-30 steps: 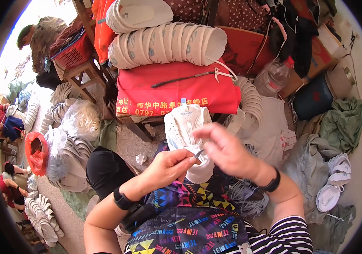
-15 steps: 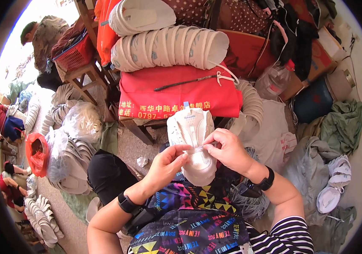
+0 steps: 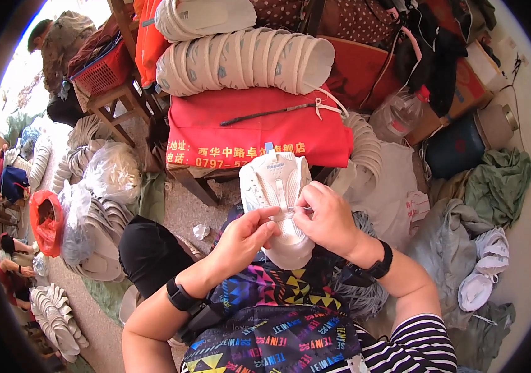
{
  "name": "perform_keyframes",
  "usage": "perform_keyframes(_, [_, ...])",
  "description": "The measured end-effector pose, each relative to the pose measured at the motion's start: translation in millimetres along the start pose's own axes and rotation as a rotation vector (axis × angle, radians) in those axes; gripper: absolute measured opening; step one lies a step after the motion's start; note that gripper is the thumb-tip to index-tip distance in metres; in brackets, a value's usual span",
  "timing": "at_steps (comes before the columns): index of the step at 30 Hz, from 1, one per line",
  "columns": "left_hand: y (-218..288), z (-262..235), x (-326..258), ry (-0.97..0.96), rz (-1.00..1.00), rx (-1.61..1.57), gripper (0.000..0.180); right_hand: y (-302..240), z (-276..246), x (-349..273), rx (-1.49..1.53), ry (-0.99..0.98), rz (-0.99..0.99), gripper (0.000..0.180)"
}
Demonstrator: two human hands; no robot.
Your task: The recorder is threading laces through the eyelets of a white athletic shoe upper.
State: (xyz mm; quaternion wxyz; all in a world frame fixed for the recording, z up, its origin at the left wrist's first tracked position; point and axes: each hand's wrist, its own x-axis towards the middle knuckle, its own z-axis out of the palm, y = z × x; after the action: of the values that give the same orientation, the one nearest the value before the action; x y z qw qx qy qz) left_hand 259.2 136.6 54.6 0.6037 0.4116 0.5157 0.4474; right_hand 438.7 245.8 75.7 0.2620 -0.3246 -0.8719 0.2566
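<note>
A white shoe upper point(image 3: 275, 180) with a mesh tongue and a blue tab at its top rests at my lap, its rounded toe toward me. A thin white lace point(image 3: 288, 215) runs across its front between both hands. My left hand point(image 3: 248, 235) pinches at the upper's left side, thumb and forefinger close together on the lace. On the right, my right hand point(image 3: 323, 216) has its fingertips pressed together on the lace, just above the toe. The exact grip points are partly hidden by the fingers.
Beyond the upper, a stool covered in red cloth point(image 3: 184, 124) bears a row of nested shoe uppers point(image 3: 240, 65) and a thin dark rod point(image 3: 265, 115). More stacked uppers point(image 3: 101, 245) and a red plastic bag point(image 3: 46, 222) lie left. A clear bottle point(image 3: 399, 115) stands at right.
My right hand has shifted slightly and its fingers have closed in more tightly at the lace. The left hand stays at the upper's left side. The whole view has shifted a little.
</note>
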Motion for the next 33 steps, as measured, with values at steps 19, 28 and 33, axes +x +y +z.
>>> perform_keyframes(19, [1,9,0,0.262,0.252,0.186,0.028,12,9,-9,0.292,-0.025,0.219,0.016])
perform_keyframes(28, [2,2,11,0.267,0.239,0.253,0.03,4,14,0,0.255,-0.122,0.197,0.016])
perform_keyframes(33, [-1,5,28,0.316,0.538,0.716,0.027,6,13,2,0.154,-0.125,0.105,0.014])
